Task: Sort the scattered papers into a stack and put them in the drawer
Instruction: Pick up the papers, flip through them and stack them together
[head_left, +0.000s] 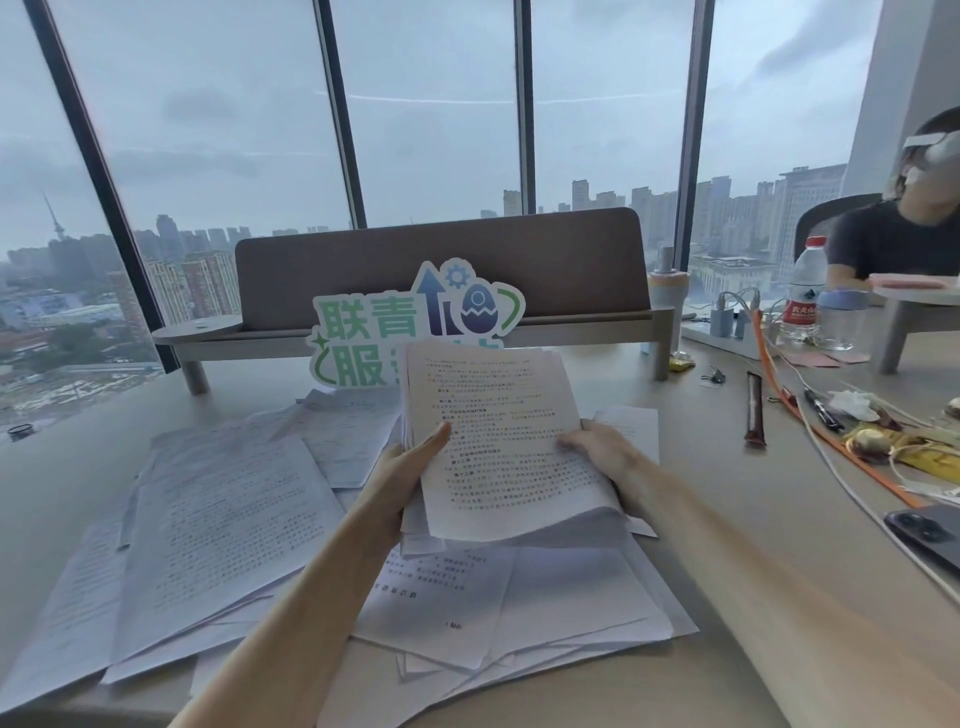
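White printed sheets form a gathered stack (498, 436), held up off the desk (727, 545) between both hands. The left hand (410, 467) grips its left edge, thumb laid on the top page; the right hand (602, 449) pinches the right edge, fingers curled behind. The stack's long axis runs near to far, top edge tilted up toward the far windows, text facing the person. More loose papers (208, 525) lie flat on the desk to the near left of the hands, closest to the left hand, their long sides angled far-right; others (519, 597) lie directly beneath the stack. No drawer is visible. Collecting likely continues leftward.
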